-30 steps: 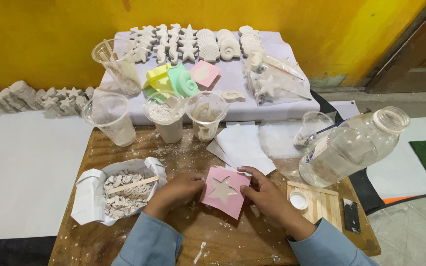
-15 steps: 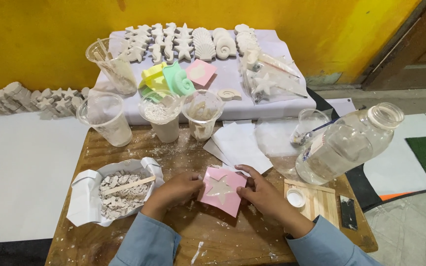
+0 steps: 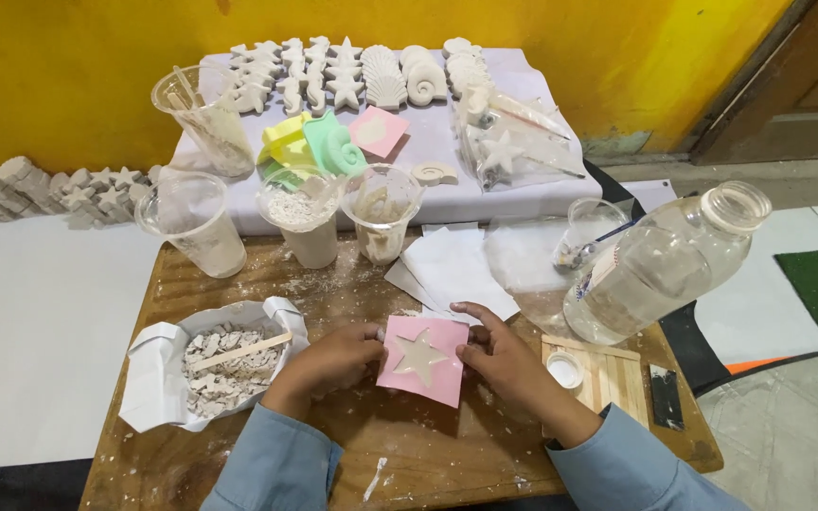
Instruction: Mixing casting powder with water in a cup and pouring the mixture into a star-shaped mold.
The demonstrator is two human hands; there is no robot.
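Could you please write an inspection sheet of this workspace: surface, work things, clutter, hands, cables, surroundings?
Surface: wooden table, dusted with white powder.
Work things: pink square mould with a white star cast in it, held at both sides.
Clutter: bag of white plaster chips with a wooden stick, four plastic cups, white paper sheets, large clear jar lying tilted, small white lid on a stick mat.
Hands: left hand and right hand grip the mould's edges.
Cables: nothing seen.
Surroundings: yellow wall, rows of white cast shapes and coloured moulds on a cloth behind.
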